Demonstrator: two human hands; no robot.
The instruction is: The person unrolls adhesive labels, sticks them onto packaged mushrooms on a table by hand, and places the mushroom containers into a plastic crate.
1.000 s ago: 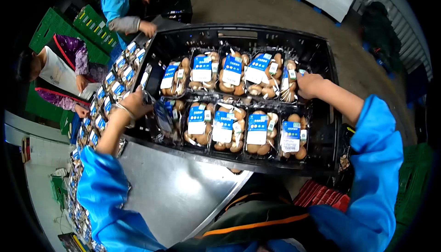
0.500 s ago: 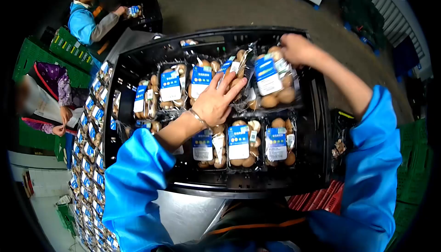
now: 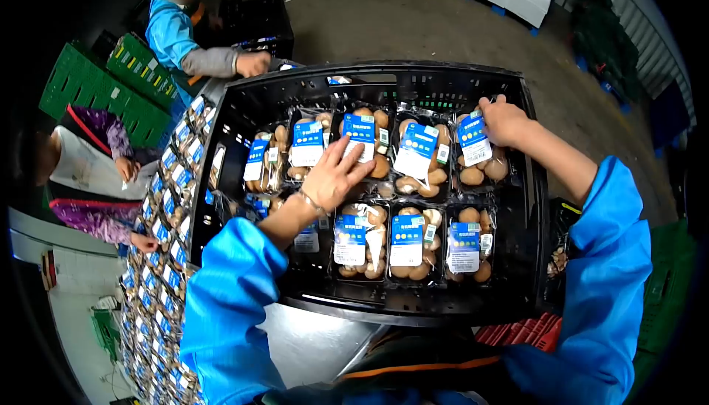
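Observation:
A black plastic crate (image 3: 413,306) stands before me with two rows of film-wrapped mushroom packs, blue-and-white labels up. My left hand (image 3: 334,177) is open, fingers spread, its fingertips lying on a pack of mushrooms (image 3: 362,126) in the far row. At the right end of that row, my right hand (image 3: 505,121) has its fingers closed on the upper edge of another mushroom pack (image 3: 476,150). Between the two hands lies a mushroom pack (image 3: 421,155). The near row holds several more, among them a mushroom pack (image 3: 464,245) below my right hand; my left forearm partly covers others.
Many mushroom packs (image 3: 159,298) cover the surface to the left. Two co-workers stand there, one in a blue sleeve (image 3: 168,32), one in a purple sleeve (image 3: 100,217). Green crates (image 3: 88,95) are stacked behind them. Red crates (image 3: 521,331) show below the crate's near right corner.
The right-hand pack has gone from raised and tilted to lying in the far row. A pack near my left hand, earlier tipped on edge, now lies face up. My view has shifted slightly.

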